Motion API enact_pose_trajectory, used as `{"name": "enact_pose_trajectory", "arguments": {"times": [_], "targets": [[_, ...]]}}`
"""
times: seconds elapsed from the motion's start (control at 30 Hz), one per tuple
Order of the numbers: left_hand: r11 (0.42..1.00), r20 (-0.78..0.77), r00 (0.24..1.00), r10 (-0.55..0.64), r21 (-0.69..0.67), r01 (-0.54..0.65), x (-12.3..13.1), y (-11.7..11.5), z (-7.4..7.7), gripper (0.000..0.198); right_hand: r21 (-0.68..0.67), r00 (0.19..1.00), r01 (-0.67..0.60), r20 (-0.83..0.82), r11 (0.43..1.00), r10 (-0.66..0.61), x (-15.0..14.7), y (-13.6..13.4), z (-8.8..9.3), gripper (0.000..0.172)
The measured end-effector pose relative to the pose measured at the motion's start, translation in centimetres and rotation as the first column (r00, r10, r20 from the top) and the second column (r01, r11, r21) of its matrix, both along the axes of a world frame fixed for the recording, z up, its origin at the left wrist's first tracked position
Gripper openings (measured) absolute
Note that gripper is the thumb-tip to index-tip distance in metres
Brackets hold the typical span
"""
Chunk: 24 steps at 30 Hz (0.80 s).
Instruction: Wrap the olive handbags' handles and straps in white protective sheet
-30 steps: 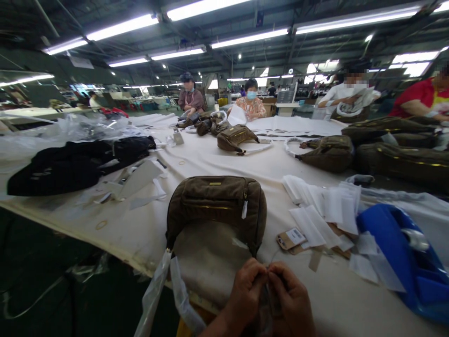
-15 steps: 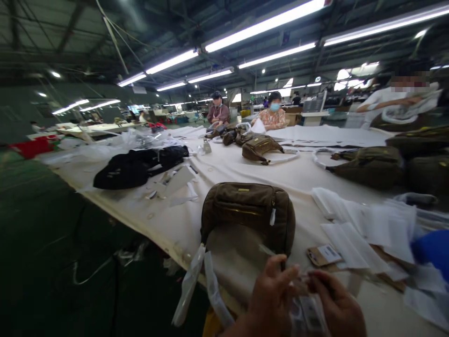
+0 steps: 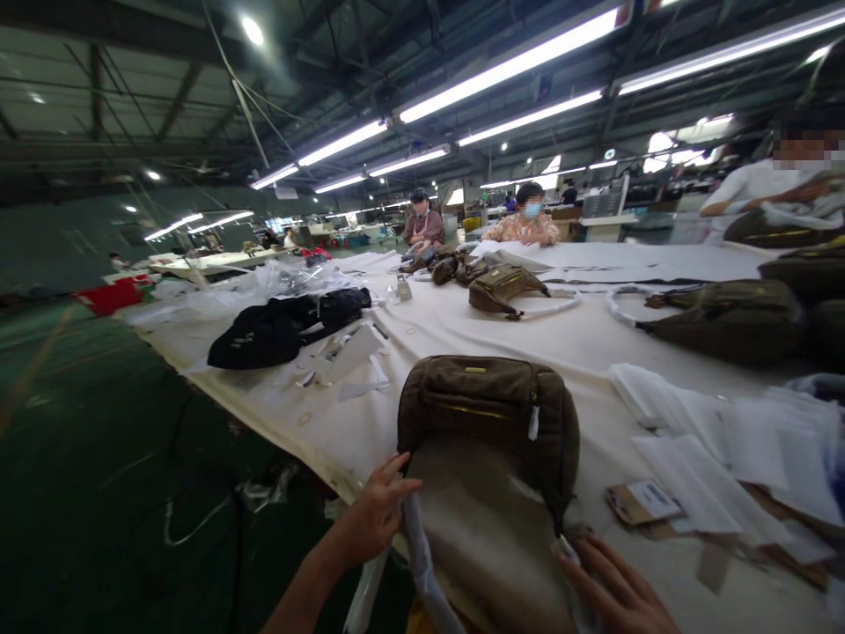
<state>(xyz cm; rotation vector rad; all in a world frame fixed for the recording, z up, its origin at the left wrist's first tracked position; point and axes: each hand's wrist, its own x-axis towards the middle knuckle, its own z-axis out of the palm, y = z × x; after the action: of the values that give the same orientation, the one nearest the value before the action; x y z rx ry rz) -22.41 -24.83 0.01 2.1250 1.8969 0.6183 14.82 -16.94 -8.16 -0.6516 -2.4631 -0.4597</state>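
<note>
A brown canvas shoulder bag (image 3: 488, 396) lies on the table in front of me, with a gold zip and a small white-wrapped zip pull. At its lower left corner, my left hand (image 3: 376, 511) is closed around the strap end, its fingers bent. A white-wrapped strap (image 3: 422, 555) hangs from there toward the table's front edge. Beside the bag's lower right corner, my right hand (image 3: 611, 577) has its fingertips on the wrapped strap end there. Its palm side is hidden.
White paper sheets (image 3: 719, 467) and a brown card tag (image 3: 643, 502) lie to the right. More brown bags (image 3: 726, 317) stand behind them. A black bag (image 3: 264, 335) and scraps lie left. Co-workers stand across the table (image 3: 343, 431).
My hands have moved apart from a small clear plastic item they were handling together. The left is now at the bag's left corner, the right at its right corner. The view has shifted slightly.
</note>
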Motion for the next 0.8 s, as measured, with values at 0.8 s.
{"name": "enact_pose_trajectory", "arguments": {"times": [0.8], "targets": [[0.995, -0.143, 0.989, -0.040, 0.079, 0.052, -0.8, 2.2, 1.0, 0.029, -0.783, 0.995, 0.074, 0.012, 0.617, -0.104, -2.1, 1.1, 9.9, 0.027]]}}
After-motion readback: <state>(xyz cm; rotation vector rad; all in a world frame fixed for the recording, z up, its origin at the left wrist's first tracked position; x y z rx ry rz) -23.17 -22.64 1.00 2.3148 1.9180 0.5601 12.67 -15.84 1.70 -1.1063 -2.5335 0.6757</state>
